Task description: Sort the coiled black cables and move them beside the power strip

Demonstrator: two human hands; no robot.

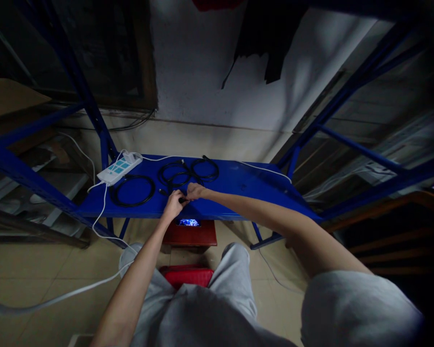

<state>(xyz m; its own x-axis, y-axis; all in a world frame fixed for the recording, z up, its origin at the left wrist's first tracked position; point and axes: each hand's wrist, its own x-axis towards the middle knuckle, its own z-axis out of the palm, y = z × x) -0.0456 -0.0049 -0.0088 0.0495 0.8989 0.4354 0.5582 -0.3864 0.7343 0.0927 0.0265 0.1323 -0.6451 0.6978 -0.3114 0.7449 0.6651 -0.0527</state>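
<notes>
Over the front edge of a blue shelf (pixel 260 185), my left hand (pixel 173 204) and my right hand (pixel 195 192) meet with fingers closed. Both pinch a short dark stretch of black cable (pixel 182 199) between them; the fingers hide most of it. Just behind them lie black cable coils (pixel 173 183), looped loosely with another coil (pixel 217 174) to the right. A cable plug (pixel 162 191) rests on the shelf beside my left hand. Farther left, a separate black cable coil (pixel 152 193) lies flat in a round loop.
A white power strip (pixel 119 168) sits at the shelf's left end, its white cord (pixel 103 212) hanging toward the floor. Blue uprights (pixel 90 96) frame both sides. Below the shelf edge, a lit phone (pixel 188 222) lies on a red-brown stool (pixel 206 235).
</notes>
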